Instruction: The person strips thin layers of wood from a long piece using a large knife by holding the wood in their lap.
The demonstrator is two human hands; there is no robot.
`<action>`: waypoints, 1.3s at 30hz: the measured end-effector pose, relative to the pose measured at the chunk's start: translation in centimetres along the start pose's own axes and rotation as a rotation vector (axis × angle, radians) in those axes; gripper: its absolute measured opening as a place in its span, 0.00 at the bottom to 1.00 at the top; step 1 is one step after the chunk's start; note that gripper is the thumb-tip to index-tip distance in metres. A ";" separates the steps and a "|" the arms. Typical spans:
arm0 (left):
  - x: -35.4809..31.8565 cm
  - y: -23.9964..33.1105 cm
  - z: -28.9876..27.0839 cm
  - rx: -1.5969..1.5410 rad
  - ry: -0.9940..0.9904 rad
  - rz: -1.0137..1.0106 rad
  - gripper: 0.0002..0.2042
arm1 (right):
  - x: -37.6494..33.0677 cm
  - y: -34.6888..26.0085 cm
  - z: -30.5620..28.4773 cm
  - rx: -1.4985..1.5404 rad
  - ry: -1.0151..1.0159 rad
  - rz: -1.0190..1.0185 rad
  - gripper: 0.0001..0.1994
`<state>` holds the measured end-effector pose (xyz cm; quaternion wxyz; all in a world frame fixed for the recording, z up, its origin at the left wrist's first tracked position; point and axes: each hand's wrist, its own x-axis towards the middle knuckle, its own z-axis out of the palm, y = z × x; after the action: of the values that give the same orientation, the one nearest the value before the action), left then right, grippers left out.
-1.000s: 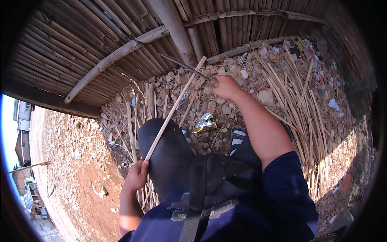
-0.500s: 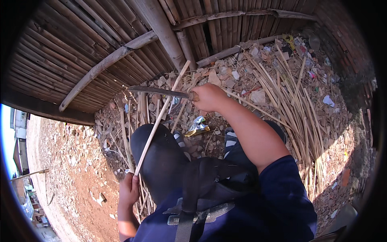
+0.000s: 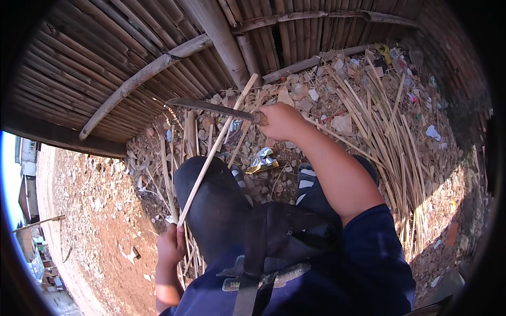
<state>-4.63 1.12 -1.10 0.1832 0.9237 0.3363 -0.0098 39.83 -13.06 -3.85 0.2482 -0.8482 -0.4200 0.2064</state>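
My left hand (image 3: 171, 244), low beside my left thigh, is closed round the near end of a long pale bamboo strip (image 3: 203, 168). The strip slants across my left knee, away from me and to the right. In my right hand (image 3: 283, 121) is the wooden handle of a machete (image 3: 203, 106), gripped in front of my knees. Its dark blade points left and crosses the strip a little below the far end. Whether the edge has cut into the strip is too small to tell.
Many split bamboo strips (image 3: 392, 142) lie in a pile on the right. More strips (image 3: 167, 174) lie by my left leg. A crumpled foil wrapper (image 3: 262, 160) sits on stony ground between my feet. A bamboo wall (image 3: 132, 73) with a thick post (image 3: 224, 45) stands close ahead.
My right hand with the machete has shifted slightly right and away from me, along with the strip's far end. The blade tip is now tilted farther away. My left hand keeps its hold.
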 end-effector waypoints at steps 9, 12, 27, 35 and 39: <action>-0.5 -0.8 0.0 -0.056 -0.012 0.018 0.15 | -0.2 1.4 -1.6 -0.042 0.173 -0.063 0.22; 0.4 1.5 -0.5 -0.056 -0.011 -0.020 0.11 | -0.7 0.4 -1.9 0.026 0.058 -0.079 0.21; 2.0 4.3 0.9 -0.178 0.084 -0.135 0.17 | -1.5 -1.9 -0.6 -0.132 -0.137 -0.112 0.16; 1.4 3.9 2.2 -0.029 0.147 -0.035 0.15 | -0.7 -0.3 0.8 -0.038 -0.142 -0.072 0.18; 1.6 4.5 1.2 -0.034 0.087 -0.058 0.16 | -0.9 0.1 0.8 0.049 -0.083 0.104 0.19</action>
<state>-0.46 -1.53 -0.91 0.1837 0.9098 0.3709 0.0309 38.96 -13.65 -4.43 0.2403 -0.8531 -0.3804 0.2643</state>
